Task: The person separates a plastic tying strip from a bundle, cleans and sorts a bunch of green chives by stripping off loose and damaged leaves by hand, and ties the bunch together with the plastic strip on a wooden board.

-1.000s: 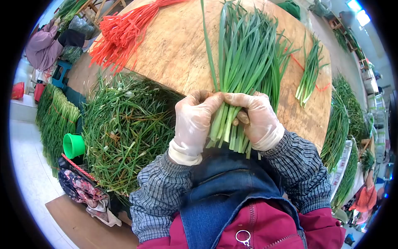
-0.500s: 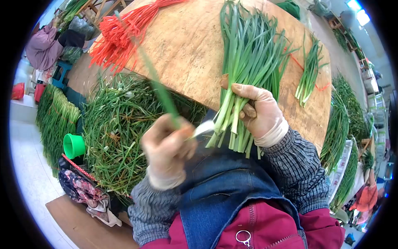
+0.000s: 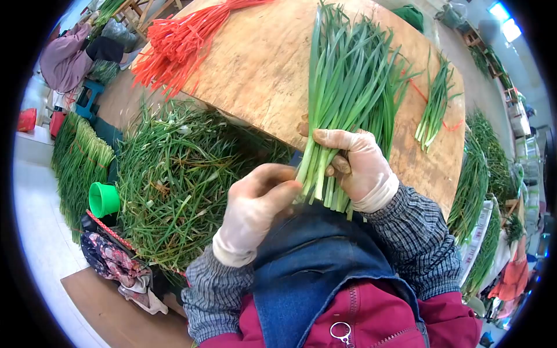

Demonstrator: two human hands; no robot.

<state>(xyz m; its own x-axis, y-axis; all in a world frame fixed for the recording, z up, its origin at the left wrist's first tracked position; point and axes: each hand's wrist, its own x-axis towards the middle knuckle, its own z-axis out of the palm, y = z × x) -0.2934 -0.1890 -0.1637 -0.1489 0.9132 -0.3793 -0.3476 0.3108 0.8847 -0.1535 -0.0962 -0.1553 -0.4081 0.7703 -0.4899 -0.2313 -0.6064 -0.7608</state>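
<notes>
My right hand (image 3: 362,165), in a thin whitish glove, is wrapped round the lower stems of a bunch of long green leafy stalks (image 3: 348,87). The leaves spread up over the wooden table (image 3: 255,69), and the pale stem ends stick out below my fingers. Close to these ends on the left is my left hand (image 3: 255,203), also gloved, its thumb and forefinger pinched together at the edge of the stems. Whether anything lies between those fingertips is too small to tell.
Red strips (image 3: 185,46) lie on the table's upper left, a smaller green bunch (image 3: 435,107) on its right. Left of the table is a big heap of loose greens (image 3: 174,185), beside a green container (image 3: 104,199). Another person (image 3: 67,58) sits at upper left.
The long leaf that my left hand held half a second ago is gone from it, and that hand has come back to the stem ends. My right hand still grips the bunch.
</notes>
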